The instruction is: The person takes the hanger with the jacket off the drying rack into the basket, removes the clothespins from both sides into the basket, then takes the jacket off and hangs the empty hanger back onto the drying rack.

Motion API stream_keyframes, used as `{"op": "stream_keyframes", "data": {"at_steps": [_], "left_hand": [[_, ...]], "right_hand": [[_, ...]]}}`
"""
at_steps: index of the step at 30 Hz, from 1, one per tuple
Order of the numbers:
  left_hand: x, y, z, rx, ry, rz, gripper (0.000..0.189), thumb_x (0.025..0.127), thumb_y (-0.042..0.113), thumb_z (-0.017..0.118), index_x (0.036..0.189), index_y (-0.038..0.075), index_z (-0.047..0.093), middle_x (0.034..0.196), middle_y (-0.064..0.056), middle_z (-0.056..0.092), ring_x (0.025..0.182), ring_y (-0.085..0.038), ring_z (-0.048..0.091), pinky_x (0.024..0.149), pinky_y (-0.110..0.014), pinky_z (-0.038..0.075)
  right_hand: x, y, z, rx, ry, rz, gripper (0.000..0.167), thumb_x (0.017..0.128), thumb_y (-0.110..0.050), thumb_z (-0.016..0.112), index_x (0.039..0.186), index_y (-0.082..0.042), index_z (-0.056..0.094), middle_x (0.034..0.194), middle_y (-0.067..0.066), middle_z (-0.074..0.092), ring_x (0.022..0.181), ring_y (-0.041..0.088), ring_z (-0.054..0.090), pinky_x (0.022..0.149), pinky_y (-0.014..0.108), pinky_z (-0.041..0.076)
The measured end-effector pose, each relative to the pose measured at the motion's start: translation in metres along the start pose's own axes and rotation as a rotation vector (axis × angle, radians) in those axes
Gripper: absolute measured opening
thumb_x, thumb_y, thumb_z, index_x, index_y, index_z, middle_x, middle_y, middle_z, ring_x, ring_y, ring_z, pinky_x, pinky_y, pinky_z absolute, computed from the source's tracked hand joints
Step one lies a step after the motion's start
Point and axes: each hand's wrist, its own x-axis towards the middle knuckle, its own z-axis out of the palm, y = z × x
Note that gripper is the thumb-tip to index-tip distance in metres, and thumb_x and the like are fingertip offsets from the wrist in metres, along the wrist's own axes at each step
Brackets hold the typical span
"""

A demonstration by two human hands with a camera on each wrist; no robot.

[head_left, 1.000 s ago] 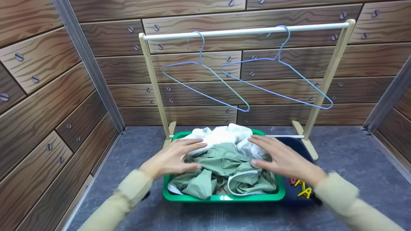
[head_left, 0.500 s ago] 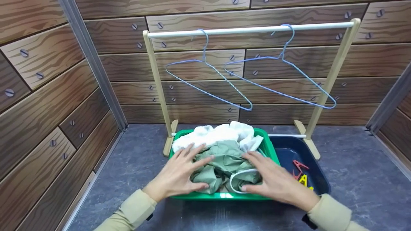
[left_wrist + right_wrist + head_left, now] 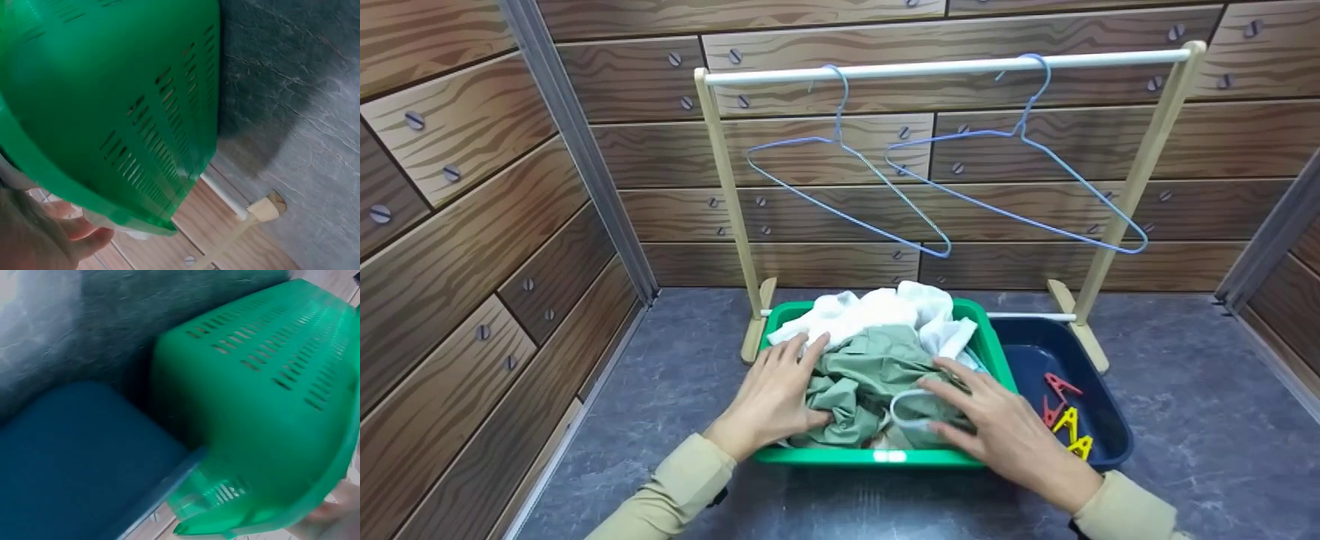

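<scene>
In the head view, a green garment with white trim (image 3: 877, 364) lies crumpled in a green plastic basket (image 3: 840, 456). White cloth (image 3: 870, 315) is bunched behind it. My left hand (image 3: 769, 397) rests on the garment's left side, fingers spread and lightly bent. On the right, my right hand (image 3: 1009, 424) touches the garment by its white trim, thumb and fingers apart. The left wrist view has the slotted basket wall (image 3: 124, 101) with fingers (image 3: 84, 244) over its rim. In the right wrist view the right hand (image 3: 332, 517) is partly cut off at the basket rim.
A dark blue tub (image 3: 1110, 405) with red clothespins (image 3: 1057, 390) and yellow clothespins (image 3: 1069, 427) stands right of the basket. Behind is a wooden rack with a white rod (image 3: 930, 69), bearing a left blue hanger (image 3: 855, 154) and a right blue hanger (image 3: 1024, 142).
Both hands have come down from above the basket onto the green garment. Its front folds have shifted inward. The blue tub and clothespins show more fully as the right arm moved toward me.
</scene>
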Motion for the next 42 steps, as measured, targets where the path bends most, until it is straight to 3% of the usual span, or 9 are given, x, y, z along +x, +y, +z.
{"op": "stream_keyframes", "data": {"at_steps": [4, 10, 14, 20, 23, 30, 35, 42], "left_hand": [[0.001, -0.002, 0.002, 0.019, 0.029, 0.026, 0.101, 0.075, 0.058, 0.078, 0.154, 0.019, 0.028, 0.15, -0.016, 0.037, 0.13, -0.037, 0.043, 0.105, -0.053, 0.034], [-0.008, -0.012, 0.004, -0.065, 0.057, 0.046, 0.095, 0.078, 0.066, 0.071, 0.153, 0.023, 0.03, 0.15, -0.013, 0.037, 0.129, -0.033, 0.046, 0.104, -0.053, 0.035], [-0.016, -0.017, 0.0, -0.195, 0.078, 0.01, 0.091, 0.08, 0.073, 0.061, 0.152, 0.024, 0.034, 0.15, -0.007, 0.038, 0.13, -0.027, 0.045, 0.103, -0.052, 0.037], [-0.017, -0.016, -0.001, -0.396, 0.144, -0.075, 0.088, 0.082, 0.068, 0.064, 0.15, 0.018, 0.038, 0.148, -0.001, 0.042, 0.134, -0.024, 0.042, 0.103, -0.05, 0.038], [-0.016, -0.015, 0.001, -0.409, 0.149, -0.081, 0.084, 0.083, 0.067, 0.064, 0.147, 0.017, 0.042, 0.144, -0.001, 0.045, 0.131, -0.023, 0.045, 0.102, -0.048, 0.041], [-0.013, -0.021, -0.001, -0.415, 0.119, -0.039, 0.079, 0.085, 0.065, 0.064, 0.147, 0.021, 0.043, 0.145, 0.001, 0.044, 0.134, -0.021, 0.042, 0.104, -0.046, 0.039], [-0.008, -0.032, -0.005, -0.407, 0.082, 0.054, 0.066, 0.087, 0.061, 0.064, 0.142, 0.026, 0.05, 0.142, 0.006, 0.049, 0.132, -0.018, 0.043, 0.105, -0.044, 0.038], [-0.005, -0.036, 0.004, -0.324, 0.07, 0.157, 0.049, 0.091, 0.05, 0.066, 0.132, 0.024, 0.061, 0.132, 0.005, 0.057, 0.124, -0.015, 0.048, 0.109, -0.041, 0.033]], "right_hand": [[0.007, 0.009, -0.001, -0.017, 0.089, -0.011, 0.049, 0.085, -0.027, 0.079, 0.132, -0.022, 0.064, 0.138, 0.008, 0.055, 0.107, 0.025, 0.062, 0.067, 0.04, 0.056], [-0.002, 0.002, -0.004, 0.092, 0.039, 0.113, 0.049, 0.088, -0.033, 0.076, 0.134, -0.025, 0.062, 0.143, -0.001, 0.051, 0.117, 0.021, 0.059, 0.08, 0.043, 0.054], [-0.004, -0.006, -0.01, 0.237, 0.048, 0.232, 0.04, 0.091, -0.031, 0.073, 0.129, -0.027, 0.064, 0.142, -0.009, 0.052, 0.122, 0.015, 0.055, 0.087, 0.043, 0.051], [0.01, 0.0, -0.009, 0.37, 0.076, 0.354, 0.013, 0.094, -0.027, 0.069, 0.106, -0.026, 0.07, 0.124, -0.006, 0.063, 0.104, 0.008, 0.063, 0.08, 0.033, 0.055], [0.014, 0.003, -0.007, 0.359, 0.075, 0.34, 0.013, 0.092, -0.027, 0.072, 0.104, -0.024, 0.071, 0.122, -0.004, 0.063, 0.1, 0.007, 0.063, 0.076, 0.032, 0.055], [0.017, 0.017, -0.013, 0.215, 0.0, 0.215, 0.063, 0.085, -0.043, 0.076, 0.139, -0.019, 0.056, 0.146, 0.001, 0.047, 0.134, 0.026, 0.042, 0.1, 0.053, 0.041], [0.02, 0.034, -0.008, 0.165, -0.037, 0.163, 0.052, 0.087, -0.031, 0.077, 0.134, -0.016, 0.061, 0.142, 0.005, 0.052, 0.13, 0.027, 0.047, 0.097, 0.052, 0.044], [0.014, 0.04, 0.007, 0.134, -0.089, 0.093, 0.034, 0.092, -0.022, 0.072, 0.125, -0.017, 0.066, 0.122, -0.002, 0.063, 0.113, 0.015, 0.057, 0.09, 0.039, 0.05]]}}
